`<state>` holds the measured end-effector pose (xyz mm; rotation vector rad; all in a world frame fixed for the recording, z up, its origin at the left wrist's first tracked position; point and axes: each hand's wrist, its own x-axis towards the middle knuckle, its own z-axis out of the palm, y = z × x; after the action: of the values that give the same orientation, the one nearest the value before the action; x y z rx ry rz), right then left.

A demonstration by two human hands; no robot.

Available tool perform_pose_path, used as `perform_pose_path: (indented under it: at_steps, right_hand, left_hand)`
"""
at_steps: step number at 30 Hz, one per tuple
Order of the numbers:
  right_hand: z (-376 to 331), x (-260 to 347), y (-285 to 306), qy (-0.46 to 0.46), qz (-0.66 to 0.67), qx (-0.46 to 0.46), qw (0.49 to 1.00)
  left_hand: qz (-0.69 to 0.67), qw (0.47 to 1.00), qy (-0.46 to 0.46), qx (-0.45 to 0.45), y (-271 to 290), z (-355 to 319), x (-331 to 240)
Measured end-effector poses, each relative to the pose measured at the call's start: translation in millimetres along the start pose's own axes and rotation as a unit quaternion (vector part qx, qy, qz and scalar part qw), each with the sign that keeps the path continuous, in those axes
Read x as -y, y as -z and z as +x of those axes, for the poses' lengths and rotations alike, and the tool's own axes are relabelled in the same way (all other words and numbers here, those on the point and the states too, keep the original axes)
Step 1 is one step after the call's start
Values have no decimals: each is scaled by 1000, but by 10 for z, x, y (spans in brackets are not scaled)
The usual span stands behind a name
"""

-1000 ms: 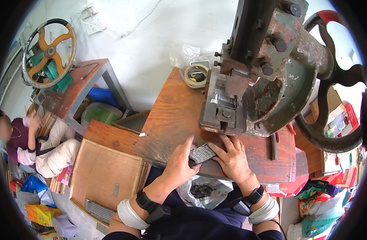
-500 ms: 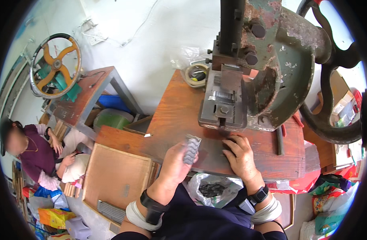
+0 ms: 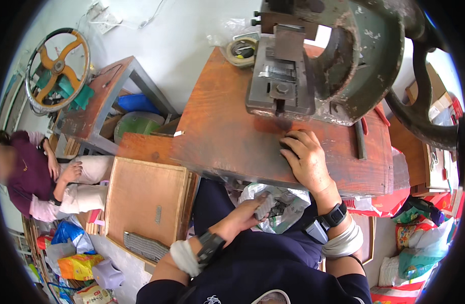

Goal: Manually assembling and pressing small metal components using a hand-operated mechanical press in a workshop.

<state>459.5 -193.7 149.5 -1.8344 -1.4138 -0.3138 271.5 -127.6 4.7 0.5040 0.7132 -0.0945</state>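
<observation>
My left hand [image 3: 248, 212] is closed around a short stack of thin grey metal pieces [image 3: 265, 206], held low in front of my body. Just beyond it hangs a clear plastic bag [image 3: 299, 206] with small dark metal bits inside, below the table's front edge. My right hand [image 3: 310, 161] rests on the wooden table [image 3: 217, 126], fingers slightly bent and apart from the thumb, with nothing visible in them. Past its fingertips stands a green metal press [image 3: 379, 66]. A small ridged metal part [image 3: 280, 72] lies in the press's die block [image 3: 263, 96].
A shallow wooden tray [image 3: 141, 187] on my left holds a row of grey metal pieces [image 3: 143, 244] and one loose piece. A tape roll [image 3: 241, 52] lies behind the die; a red-handled tool [image 3: 363, 137] lies at right. Another person [image 3: 29, 172] sits at far left.
My left hand has moved down and toward my body with the metal stack, from the table edge to the bag. My right hand stays on the table. The view has tilted downward.
</observation>
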Motion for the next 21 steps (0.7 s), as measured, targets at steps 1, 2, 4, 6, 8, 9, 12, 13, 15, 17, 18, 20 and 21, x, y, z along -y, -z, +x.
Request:
perform_pose_path:
  at_steps: [1, 2, 4, 6, 8, 9, 12, 13, 15, 17, 18, 20, 21]
  right_hand:
    - [9, 33, -6, 9, 13, 7, 1000]
    - [-5, 42, -33, 4, -7, 14, 1000]
    - [-36, 65, -53, -17, -34, 30, 999]
    - [-95, 22, 21, -22, -46, 43, 998]
    - [-138, 20, 131, -20, -44, 67, 997]
    - [-147, 25, 145, -16, -45, 74, 996]
    - [-169, -33, 120, -5, -56, 85, 995]
    - [-168, -40, 71, -6, -57, 88, 994]
    - [-157, -65, 53, -3, -61, 94, 994]
    - [-144, -102, 27, -7, -72, 100, 992]
    - [-145, -110, 20, -7, -73, 102, 992]
    - [-146, -132, 20, -9, -87, 106, 990]
    - [-149, -139, 17, -9, -89, 106, 990]
  left_hand:
    - [-10, 1000, -10, -10, 109, 162, 139]
    - [193, 979, -51, -45, 263, 286, 257]
    - [513, 830, -185, -118, 459, 211, 276]
    - [598, 747, -229, -182, 282, -416, -86]
    - [548, 642, -445, -300, 691, -1026, -242]
    - [443, 673, -436, -400, 922, -1378, -282]
    - [546, 360, -387, -650, 2528, -2395, -294]
    - [575, 303, -332, -684, 3048, -2730, -167]
    - [600, 249, -272, -710, 3547, -3137, 18]
    - [602, 452, -113, -649, 3681, -3295, 67]
    - [597, 444, -108, -659, 3678, -3236, 107]
    - [560, 501, -131, -646, 3670, -3325, 79]
    - [521, 555, -154, -630, 3632, -3359, 39]
